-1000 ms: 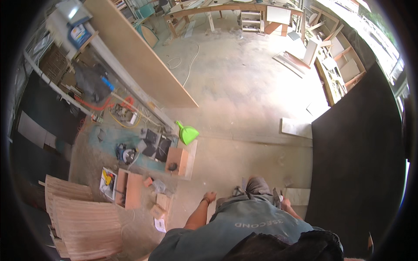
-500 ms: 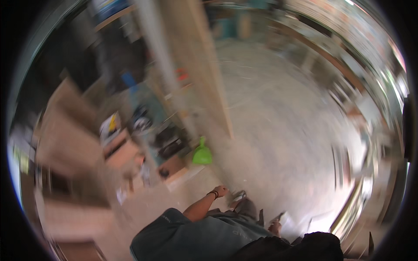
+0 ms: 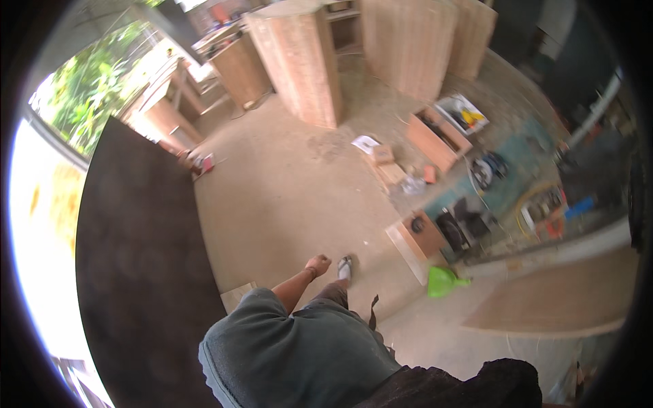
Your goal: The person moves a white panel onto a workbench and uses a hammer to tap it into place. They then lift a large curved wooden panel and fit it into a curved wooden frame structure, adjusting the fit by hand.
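My left hand [image 3: 318, 264] hangs in front of my body above the bare floor, fingers curled into a loose fist, with nothing showing in it. A dark band circles that wrist. Below and beside it is my foot [image 3: 345, 268] in a sandal. My right hand is out of sight. Nearest on the right side lie a green dustpan [image 3: 441, 281] and an open wooden box [image 3: 420, 234] with a dark round thing in it. Neither is touched by my hand.
Tall wooden cabinets [image 3: 299, 61] stand ahead. A large dark panel [image 3: 146, 272] rises along my left. To the right are an open wooden toolbox [image 3: 439, 139], a white bin [image 3: 462, 113], a power tool [image 3: 486, 170] and a leaning wooden board [image 3: 551, 299].
My view has swung left: the dustpan and boxes now sit on the right, and the dark panel and cabinets have come in. My right hand has left the view; the left stays curled.
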{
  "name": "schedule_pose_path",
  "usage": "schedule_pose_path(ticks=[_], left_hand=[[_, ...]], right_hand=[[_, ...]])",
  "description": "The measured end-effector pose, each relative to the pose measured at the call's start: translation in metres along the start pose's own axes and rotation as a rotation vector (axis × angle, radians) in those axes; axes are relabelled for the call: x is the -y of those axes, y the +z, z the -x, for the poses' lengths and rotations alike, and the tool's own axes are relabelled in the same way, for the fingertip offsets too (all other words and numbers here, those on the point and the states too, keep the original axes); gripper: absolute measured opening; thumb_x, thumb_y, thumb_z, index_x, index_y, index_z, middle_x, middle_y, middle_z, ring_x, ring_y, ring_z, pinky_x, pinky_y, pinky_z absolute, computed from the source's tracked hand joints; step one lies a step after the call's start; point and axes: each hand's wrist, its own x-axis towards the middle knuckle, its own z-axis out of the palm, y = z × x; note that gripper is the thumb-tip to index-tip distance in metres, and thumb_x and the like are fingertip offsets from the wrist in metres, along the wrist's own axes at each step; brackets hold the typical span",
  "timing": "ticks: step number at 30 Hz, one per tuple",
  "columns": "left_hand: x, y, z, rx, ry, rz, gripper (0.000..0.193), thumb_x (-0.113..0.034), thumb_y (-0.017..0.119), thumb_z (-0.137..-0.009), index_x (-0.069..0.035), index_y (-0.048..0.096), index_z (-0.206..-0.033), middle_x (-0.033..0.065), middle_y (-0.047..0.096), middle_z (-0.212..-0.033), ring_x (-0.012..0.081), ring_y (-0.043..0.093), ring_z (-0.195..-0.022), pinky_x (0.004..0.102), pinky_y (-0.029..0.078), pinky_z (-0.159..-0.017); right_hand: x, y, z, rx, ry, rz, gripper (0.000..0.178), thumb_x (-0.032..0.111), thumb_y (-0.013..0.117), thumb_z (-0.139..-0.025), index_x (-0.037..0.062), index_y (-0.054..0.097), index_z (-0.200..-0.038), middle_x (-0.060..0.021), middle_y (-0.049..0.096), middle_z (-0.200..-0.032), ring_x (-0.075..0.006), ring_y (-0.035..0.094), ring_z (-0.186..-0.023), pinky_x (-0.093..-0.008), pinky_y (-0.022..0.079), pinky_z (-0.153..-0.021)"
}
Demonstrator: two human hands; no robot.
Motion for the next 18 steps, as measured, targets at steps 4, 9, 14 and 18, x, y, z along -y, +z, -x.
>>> schedule_pose_path(ticks=[4,9,14,18], left_hand=[[0.125,-0.059,-0.029,-0.060,-0.118,-0.125,0.045,-0.038,0.054,-0.093,-0.008,0.072,-0.121,0.0168,0.069,-0.129,0.0323,0.064,-0.122,0.0439,0.050,-0.103],[0.219,-0.136,-0.071,0.204,-0.658,0.034,0.046,-0.042,0.060,-0.094,-0.009,0.071,-0.124,0.0061,0.075,-0.099,0.0216,0.072,-0.084,0.0364,0.060,-0.073],[0.146,-0.230,-0.135,-0.012,-0.518,0.487,0.044,-0.045,0.060,-0.095,-0.012,0.070,-0.121,0.0040,0.075,-0.098,0.0169,0.073,-0.086,0.0363,0.060,-0.070],[0.120,-0.298,-0.216,-0.194,-0.474,0.737,0.045,-0.044,0.060,-0.094,-0.011,0.071,-0.122,0.0040,0.076,-0.097,0.0176,0.073,-0.085,0.0363,0.060,-0.070]], right_hand=[[0.136,0.244,-0.005,0.384,-0.412,-0.012,0.039,0.042,0.054,-0.102,0.0089,0.051,-0.082,-0.0029,0.044,-0.050,-0.0186,0.042,-0.034,-0.0337,0.034,-0.029],[0.286,0.542,0.239,0.834,-0.910,0.228,0.027,0.037,0.061,-0.097,0.0106,0.058,-0.091,-0.0017,0.055,-0.059,-0.0150,0.058,-0.048,-0.0285,0.046,-0.042],[0.351,0.695,0.405,0.821,-1.180,0.604,0.033,0.036,0.062,-0.098,0.0035,0.059,-0.099,-0.0073,0.061,-0.063,-0.0180,0.062,-0.047,-0.0328,0.048,-0.040],[0.392,0.800,0.423,0.851,-1.073,0.736,0.040,0.045,0.055,-0.101,0.0053,0.056,-0.095,-0.0092,0.057,-0.054,-0.0207,0.058,-0.040,-0.0359,0.045,-0.036]])
